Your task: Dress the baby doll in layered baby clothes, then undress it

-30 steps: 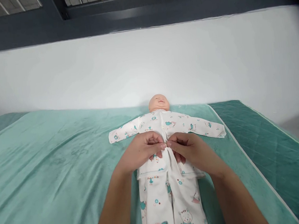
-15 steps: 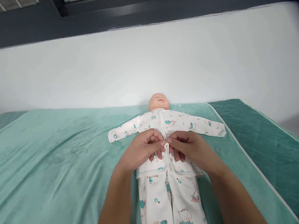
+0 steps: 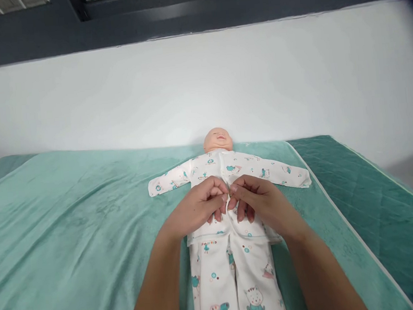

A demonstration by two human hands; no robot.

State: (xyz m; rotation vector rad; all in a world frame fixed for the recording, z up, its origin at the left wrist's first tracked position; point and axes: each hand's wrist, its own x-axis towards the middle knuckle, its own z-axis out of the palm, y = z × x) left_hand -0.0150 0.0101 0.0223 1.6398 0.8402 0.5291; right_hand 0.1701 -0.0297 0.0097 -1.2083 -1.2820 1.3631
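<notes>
A baby doll point(image 3: 217, 139) lies on its back, its sleeves spread wide. It wears a white printed baby shirt point(image 3: 207, 167) and matching trousers point(image 3: 253, 281). Over the belly, my left hand point(image 3: 205, 203) pinches one front edge of the shirt between thumb and fingers. Close against it, my right hand point(image 3: 257, 201) pinches the other front edge. The fingertips of both hands almost meet at the shirt's middle line, where a strip of white cloth is lifted. Any button or snap between the fingers is too small to make out.
A light green blanket point(image 3: 71, 224) with soft folds lies under the doll. To the right, a darker green quilted cover point(image 3: 373, 208) shows past the blanket's pale edge. Behind stands a white wall point(image 3: 132, 94) below a dark window frame point(image 3: 179, 12).
Both hands stay at the shirt's middle, still pinching. The fingertips have shifted slightly, and the cloth strip between them is bent differently. The view has moved a little.
</notes>
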